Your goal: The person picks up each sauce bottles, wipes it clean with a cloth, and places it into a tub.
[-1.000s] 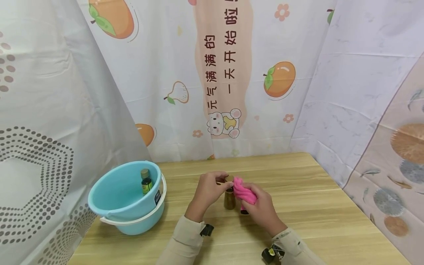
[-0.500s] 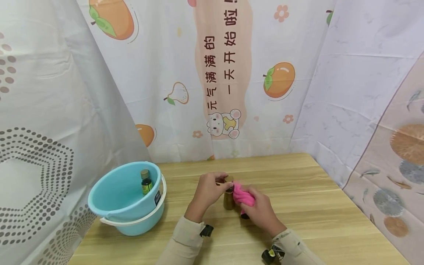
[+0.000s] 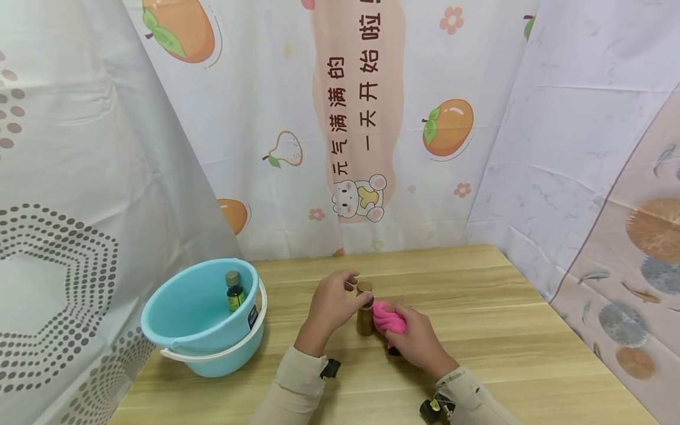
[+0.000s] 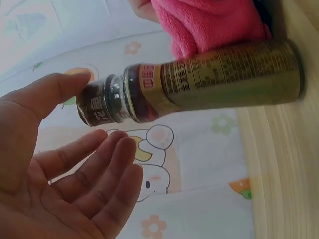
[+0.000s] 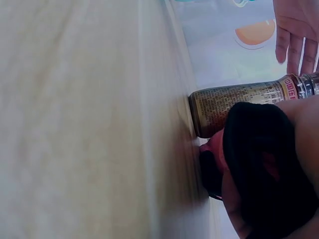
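Note:
A slim glass bottle with a gold-brown label and brown cap stands upright on the wooden table. My left hand is beside its cap. In the left wrist view the left thumb lies at the cap's edge, whether touching I cannot tell; the other fingers are loosely spread, apart from the bottle. My right hand grips a bunched pink cloth with a black part, close against the bottle's right side. In the right wrist view the black part hides much of that hand.
A light blue bucket with a white handle stands at the table's left, apparently stacked on another. Inside it is a small dark bottle with a yellow-green label. A printed curtain hangs behind the wooden table.
My left fingers have come away from the bottle's cap and opened out. The right hand has lowered the pink cloth along the bottle. The bottle has shifted very slightly left.

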`<action>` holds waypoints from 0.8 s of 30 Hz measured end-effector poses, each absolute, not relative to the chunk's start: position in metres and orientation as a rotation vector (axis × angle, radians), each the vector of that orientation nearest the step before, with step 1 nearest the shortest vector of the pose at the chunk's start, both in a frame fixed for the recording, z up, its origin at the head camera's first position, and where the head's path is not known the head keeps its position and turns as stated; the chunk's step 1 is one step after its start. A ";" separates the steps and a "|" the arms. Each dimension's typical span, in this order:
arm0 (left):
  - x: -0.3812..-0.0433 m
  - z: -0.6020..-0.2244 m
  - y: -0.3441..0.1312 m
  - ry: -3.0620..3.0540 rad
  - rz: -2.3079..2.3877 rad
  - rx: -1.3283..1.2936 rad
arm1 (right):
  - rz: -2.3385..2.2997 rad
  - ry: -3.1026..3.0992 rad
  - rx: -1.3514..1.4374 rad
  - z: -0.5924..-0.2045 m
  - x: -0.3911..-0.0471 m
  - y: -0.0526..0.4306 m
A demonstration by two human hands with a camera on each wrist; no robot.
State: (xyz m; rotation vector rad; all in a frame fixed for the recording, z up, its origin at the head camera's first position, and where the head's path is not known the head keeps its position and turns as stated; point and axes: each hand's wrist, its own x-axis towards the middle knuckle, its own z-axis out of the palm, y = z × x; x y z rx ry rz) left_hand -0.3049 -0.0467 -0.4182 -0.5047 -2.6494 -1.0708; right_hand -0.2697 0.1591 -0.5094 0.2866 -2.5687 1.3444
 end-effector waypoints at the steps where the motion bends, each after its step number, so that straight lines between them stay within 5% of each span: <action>1: -0.305 -0.418 -0.047 -2.647 -1.070 -0.492 | 1.334 -2.569 0.285 -0.510 -0.270 0.159; 24: -0.306 -0.420 -0.046 -2.617 -1.163 -0.597 | 1.538 -2.195 0.273 -0.500 -0.265 0.153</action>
